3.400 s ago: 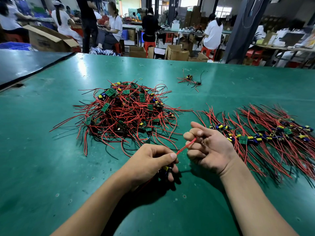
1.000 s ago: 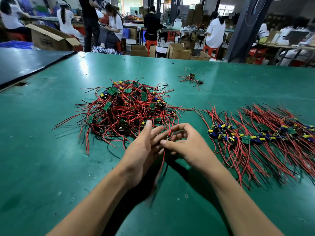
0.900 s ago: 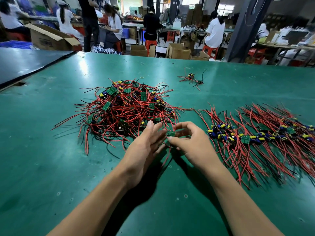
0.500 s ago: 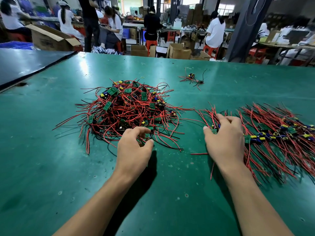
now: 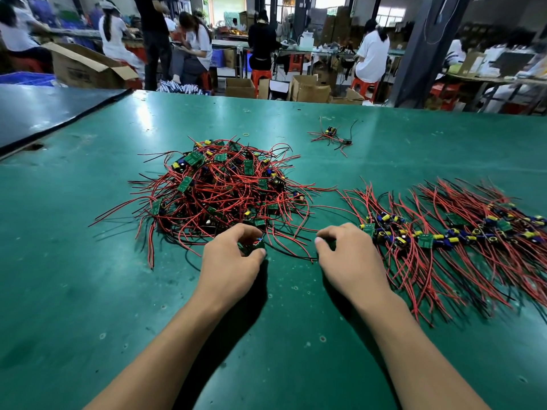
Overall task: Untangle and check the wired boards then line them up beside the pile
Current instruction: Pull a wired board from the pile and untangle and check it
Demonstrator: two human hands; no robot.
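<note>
Right hand [image 5: 346, 258] quit the row [image 5: 426, 239]; left hand [image 5: 233, 258] apparently pinches board [image 5: 257, 245].

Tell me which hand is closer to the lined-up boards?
Right. The right hand sits at the left end of the lined-up boards; the left hand is farther off, pinching a board by the pile.

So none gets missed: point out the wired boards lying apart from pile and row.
The small stray cluster, alone farther back, beyond the tangled pile and lined-up row.

Bare forearms run back behind the left hand [image 5: 233, 261] and the right hand [image 5: 349, 255]; each thumb ends in a short, trimmed nail
</note>
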